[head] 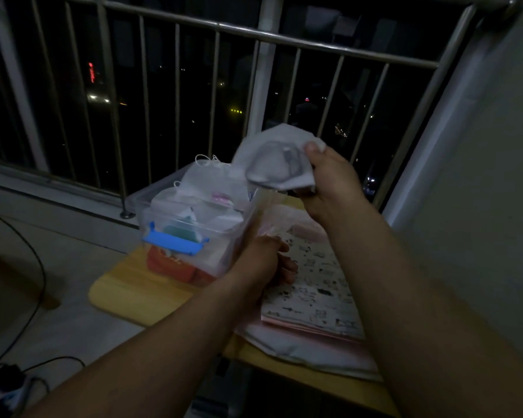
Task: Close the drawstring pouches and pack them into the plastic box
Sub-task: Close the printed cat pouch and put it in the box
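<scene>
Pouch [280, 159] of white fabric, with something dark and rounded showing through it, hangs in the air at about two o'clock from the plastic box [163, 220], pinched at its upper corner by the right hand [329, 182], thumb on top and fingers curled beneath. The left hand [266, 260] sits lower, at roughly four o'clock of the box and close against its side, fingers curled; a pale blur runs up from it toward the pouch (possibly a drawstring being pulled, but the dim, smeared picture does not settle it), so I cannot tell whether that hand holds anything. The box, its blue latch [175, 241] facing seven o'clock, stands on a yellow table [127, 285] and is already heaped with other pouches [206, 182] rising above the rim. To its four o'clock lies a patterned sheet [314, 285]. The risk I see is overfilling: adding this one could topple the pile or keep a lid from seating. A half-drawn mouth could also spill its contents, and a hard tug near the box may shove it toward the table edge.
</scene>
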The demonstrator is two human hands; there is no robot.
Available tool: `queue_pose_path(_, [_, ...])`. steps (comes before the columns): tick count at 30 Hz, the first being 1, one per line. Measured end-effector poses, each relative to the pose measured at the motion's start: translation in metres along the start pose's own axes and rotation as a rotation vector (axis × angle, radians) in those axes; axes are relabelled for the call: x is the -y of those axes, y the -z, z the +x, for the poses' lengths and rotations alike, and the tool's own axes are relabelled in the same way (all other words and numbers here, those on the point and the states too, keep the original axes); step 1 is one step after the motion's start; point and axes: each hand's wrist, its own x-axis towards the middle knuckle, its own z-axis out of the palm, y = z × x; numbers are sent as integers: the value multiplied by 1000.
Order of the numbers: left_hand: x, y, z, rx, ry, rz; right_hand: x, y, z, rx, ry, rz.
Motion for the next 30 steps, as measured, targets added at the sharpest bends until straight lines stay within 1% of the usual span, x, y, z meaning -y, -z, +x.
queue_pose_path(2, [1, 1, 0, 1, 4, 0, -9, -26, 1, 34, -76, -50])
queue_pose_path(4, [0, 1, 2, 1, -36, 26, -25, -41, 0, 95, -161, -223])
queue_pose_path(5, [0, 1, 3, 1, -61, 59, -32, -44, 0, 117, -184, -347])
queue_pose_path(7, [-2, 0, 8, -31, -88, 147, -41, -40, -1, 116, -154, -573])
queue_pose_path(9, [-4, 1, 7, -39, -72, 132, -46, -30, -5, 124, -96, -744])
queue_pose_path(10, [-4, 2, 6, -24, -75, 106, -47, -25, -7, 134, -85, -789])
queue_pose_path(13, [1, 5, 8, 11, -111, 82, -50, -8, -17, 89, -84, -754])
queue_pose_path(15, [4, 4, 10, 27, -102, 90, -48, 6, -22, 78, -75, -751])
queue_pose_path(18, [0, 5, 8, 22, -109, 120, -49, 25, -22, 89, -81, -757])
queue_pose_path(20, [-2, 7, 6, 0, -144, 146, -50, 42, -22, 78, -92, -775])
queue_pose_path(22, [-2, 10, 7, -43, -210, 220, -52, 64, -24, 39, -127, -777])
queue_pose_path(25, [2, 14, 12, -101, -296, 450, -54, 104, -28, -54, -188, -799])
queue_pose_path(28, [3, 15, 9, -89, -284, 621, -57, 138, -38, -144, -240, -796])
queue_pose_path(30, [3, 14, 9, -77, -265, 697, -61, 154, -46, -168, -241, -828])
